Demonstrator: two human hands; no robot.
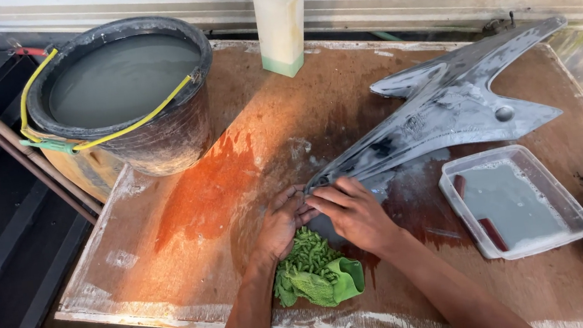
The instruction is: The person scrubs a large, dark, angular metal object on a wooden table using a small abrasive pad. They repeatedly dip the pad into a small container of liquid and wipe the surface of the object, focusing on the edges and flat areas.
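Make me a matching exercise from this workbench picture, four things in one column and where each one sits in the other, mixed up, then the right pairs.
Things:
1. black bucket
2. white plastic bottle
3. clear plastic tub
4. green cloth

Places:
A. near edge, below the hands
B. back left corner
C. right side, below the grey panel
D. back edge, middle

Pairs: 1-B, 2-D, 3-C, 4-A

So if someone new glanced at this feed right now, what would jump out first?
Probably the grey pointed body panel lying across the wet wooden table, with the left hand and right hand pressed on its near tip. Next, the black bucket of murky water at the far left corner, and the green cloth beneath the wrists.
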